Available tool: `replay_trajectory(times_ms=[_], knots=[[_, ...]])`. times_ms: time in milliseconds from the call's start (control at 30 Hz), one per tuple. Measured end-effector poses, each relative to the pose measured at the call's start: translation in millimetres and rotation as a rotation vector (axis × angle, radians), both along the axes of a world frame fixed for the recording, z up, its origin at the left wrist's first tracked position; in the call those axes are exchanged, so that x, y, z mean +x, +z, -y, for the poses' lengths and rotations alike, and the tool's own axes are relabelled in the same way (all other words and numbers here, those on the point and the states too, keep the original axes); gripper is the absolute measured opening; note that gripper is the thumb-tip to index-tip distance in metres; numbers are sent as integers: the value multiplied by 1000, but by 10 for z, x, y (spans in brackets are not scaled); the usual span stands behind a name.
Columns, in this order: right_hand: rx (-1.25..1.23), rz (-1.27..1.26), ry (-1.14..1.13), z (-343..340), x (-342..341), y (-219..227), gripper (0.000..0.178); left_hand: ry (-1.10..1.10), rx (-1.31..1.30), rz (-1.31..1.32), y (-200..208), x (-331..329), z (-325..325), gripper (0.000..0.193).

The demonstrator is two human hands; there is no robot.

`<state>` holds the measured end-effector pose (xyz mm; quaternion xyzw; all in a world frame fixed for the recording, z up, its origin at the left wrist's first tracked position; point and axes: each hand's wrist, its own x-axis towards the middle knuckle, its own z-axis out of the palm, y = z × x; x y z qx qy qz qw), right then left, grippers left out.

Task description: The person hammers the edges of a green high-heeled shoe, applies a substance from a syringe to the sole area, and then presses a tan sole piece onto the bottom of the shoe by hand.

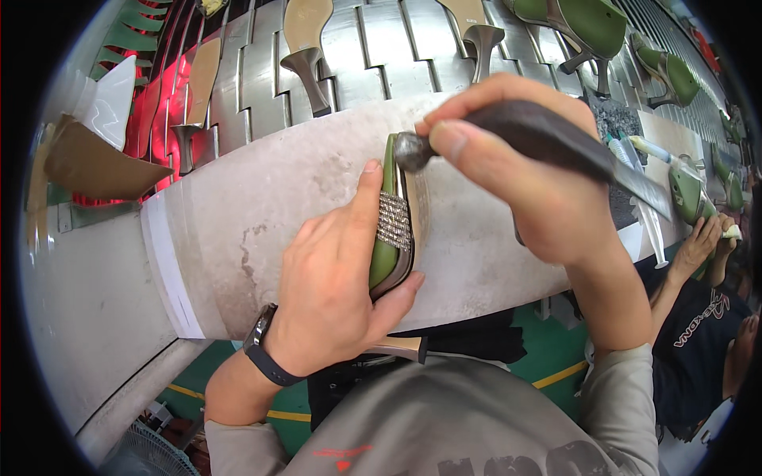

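At nine o'clock a torn brown cardboard piece and a white plastic funnel shape lie at the edge of the ribbed metal conveyor. Just below runs the pale, stained, rounded work bench. At six o'clock, the left hand, with a dark watch band on its wrist, grips an olive-green high-heeled shoe with a rhinestone strap, pressing it on its side against the bench, thumb under the toe and fingers along the upper. At twelve o'clock the right hand is clenched around the dark handle of a round-headed steel hammer, whose head touches the shoe's rear end. Towards two o'clock more green heeled shoes ride the conveyor, and at three o'clock another person's hand rests at the bench.
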<state>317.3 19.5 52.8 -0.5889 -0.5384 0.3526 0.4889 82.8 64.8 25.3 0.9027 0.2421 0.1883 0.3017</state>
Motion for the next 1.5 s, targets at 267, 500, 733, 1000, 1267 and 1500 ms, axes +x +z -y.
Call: replay_trajectory(times_ms=[267,500,733,1000,1267,1500], knots=[[-66,-277,43,87,25,-190,31,85,-487,79,-10,-131,-81,76],[-71,-441,46,429,-68,-310,34,146,-905,186,152,-61,-87,60],[-46,-151,163,323,-21,52,29,181,-845,182,97,-76,-69,60],[128,284,377,288,-111,227,28,181,-654,167,72,-135,-82,60],[71,510,360,431,-324,364,30,105,-688,159,47,-184,-75,54],[219,502,211,651,-581,177,30,97,-762,129,105,-220,-118,55]])
